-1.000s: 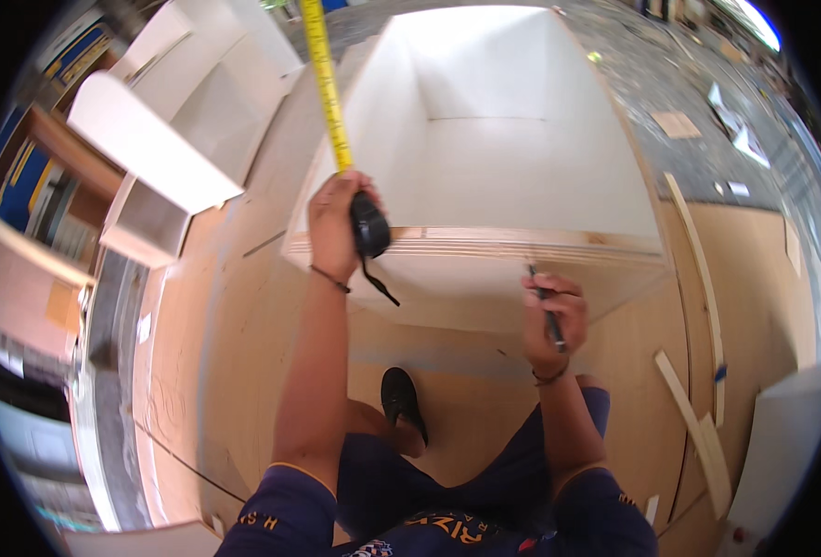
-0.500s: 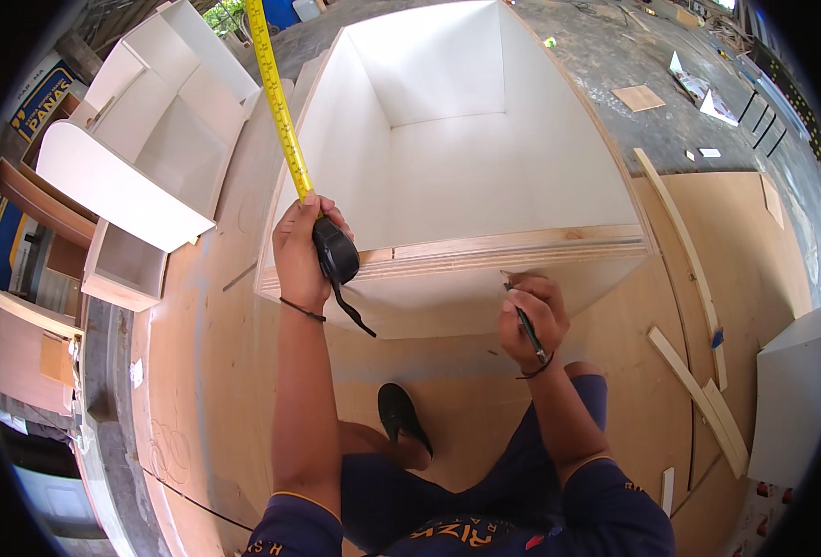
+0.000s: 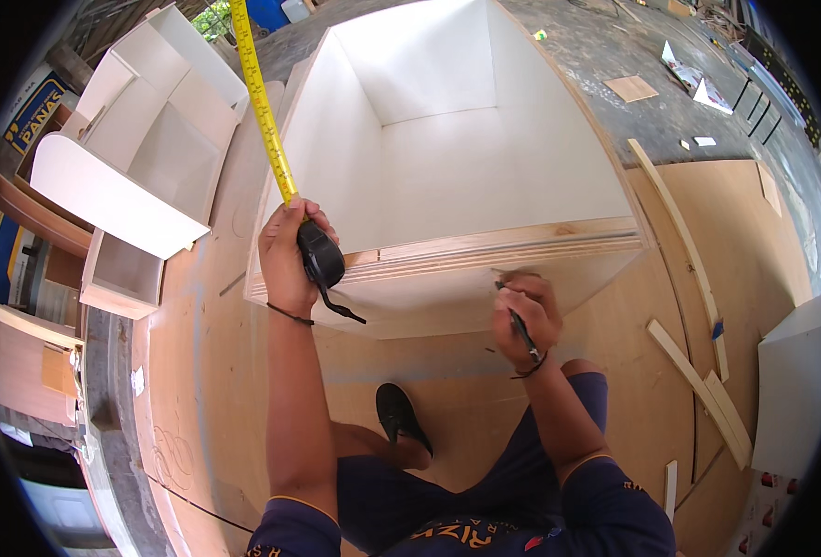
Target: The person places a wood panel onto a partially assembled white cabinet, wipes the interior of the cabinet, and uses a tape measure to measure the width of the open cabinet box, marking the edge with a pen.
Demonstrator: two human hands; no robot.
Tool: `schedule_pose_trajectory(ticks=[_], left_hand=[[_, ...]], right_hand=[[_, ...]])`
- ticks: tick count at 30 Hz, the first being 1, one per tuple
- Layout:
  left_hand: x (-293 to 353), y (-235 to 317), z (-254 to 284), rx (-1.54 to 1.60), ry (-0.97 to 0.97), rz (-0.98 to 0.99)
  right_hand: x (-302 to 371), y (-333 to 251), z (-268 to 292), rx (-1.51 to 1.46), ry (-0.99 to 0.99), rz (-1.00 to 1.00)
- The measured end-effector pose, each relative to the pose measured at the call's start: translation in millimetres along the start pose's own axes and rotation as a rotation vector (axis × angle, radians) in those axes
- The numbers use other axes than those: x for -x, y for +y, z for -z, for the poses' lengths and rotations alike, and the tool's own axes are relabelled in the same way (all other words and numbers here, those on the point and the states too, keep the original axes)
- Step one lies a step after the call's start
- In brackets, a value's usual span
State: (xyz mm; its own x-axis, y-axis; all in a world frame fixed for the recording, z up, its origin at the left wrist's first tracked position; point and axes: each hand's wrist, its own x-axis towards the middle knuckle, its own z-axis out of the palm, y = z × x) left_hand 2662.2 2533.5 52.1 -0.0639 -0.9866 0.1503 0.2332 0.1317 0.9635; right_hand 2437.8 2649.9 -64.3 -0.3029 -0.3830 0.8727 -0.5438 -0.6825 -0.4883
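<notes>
A large white box-shaped cabinet [image 3: 466, 176] lies open side up in front of me, with bare plywood edges. My left hand [image 3: 290, 255] grips a black tape measure [image 3: 322, 254] at the cabinet's near left corner. Its yellow blade [image 3: 264, 116] sticks out away from me, up past the cabinet's left side. A black strap dangles from the tape's case. My right hand [image 3: 529, 320] is closed round a dark pencil [image 3: 520, 327], its tip close to the cabinet's near face just under the layered edge. Whether the tip touches the panel I cannot tell.
More white cabinet pieces [image 3: 122, 195] stand at the left. Wooden strips [image 3: 684, 241] lie on the plywood sheets [image 3: 447, 390] at the right, near a white box [image 3: 791, 390]. Scraps and a small board [image 3: 630, 88] lie on the concrete floor beyond.
My left hand and the tape measure have shifted slightly left against the cabinet, and the blade leans further left. My right hand with the pencil has moved a little left.
</notes>
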Motion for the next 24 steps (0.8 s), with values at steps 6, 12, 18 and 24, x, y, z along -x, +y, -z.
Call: schedule_pose_trajectory(ticks=[6,12,18,24], left_hand=[[-1,-1,3,0.003,-0.006,-0.008],[0,0,-1,-0.001,-0.005,-0.002],[0,-1,1,0.003,-0.01,-0.001],[0,0,1,-0.006,-0.011,0.002]], right_hand=[[-2,-2,9,-0.023,0.026,-0.015],[0,4,12,-0.016,0.001,0.028],[-5,-4,11,0.032,0.017,-0.026],[-2,1,10,0.011,0.015,0.001]])
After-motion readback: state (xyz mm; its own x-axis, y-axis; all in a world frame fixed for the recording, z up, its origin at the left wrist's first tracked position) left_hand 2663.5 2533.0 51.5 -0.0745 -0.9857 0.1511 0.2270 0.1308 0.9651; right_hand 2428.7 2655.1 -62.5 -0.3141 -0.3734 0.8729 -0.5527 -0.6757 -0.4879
